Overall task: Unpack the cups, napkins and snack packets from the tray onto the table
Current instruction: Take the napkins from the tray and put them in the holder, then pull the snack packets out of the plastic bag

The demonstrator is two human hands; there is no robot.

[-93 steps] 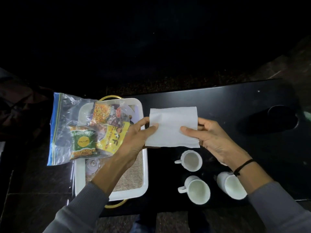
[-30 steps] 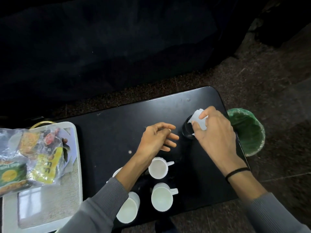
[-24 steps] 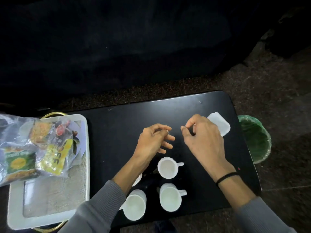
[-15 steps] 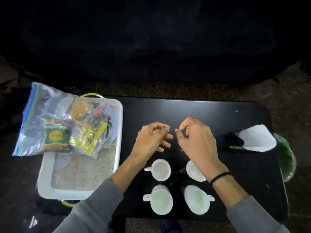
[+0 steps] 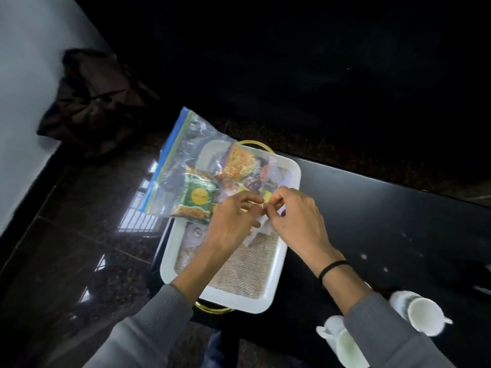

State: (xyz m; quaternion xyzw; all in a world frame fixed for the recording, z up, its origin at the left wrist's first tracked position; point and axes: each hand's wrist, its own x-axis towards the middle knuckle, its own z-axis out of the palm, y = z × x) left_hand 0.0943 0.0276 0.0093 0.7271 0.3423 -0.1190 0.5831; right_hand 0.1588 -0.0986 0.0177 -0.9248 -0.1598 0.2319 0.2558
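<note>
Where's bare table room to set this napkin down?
Bare table right of the tray, from its rim to the cups at the near corner. Crowded: tray's far end under the snack bag, and its middle, where the left hand and right hand pinch a napkin.

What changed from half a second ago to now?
Both hands moved left from above the cups to the tray: left hand and right hand now pinch a white napkin over it. Unchanged: the snack bag lies on the tray; the cups remain on the table.
</note>
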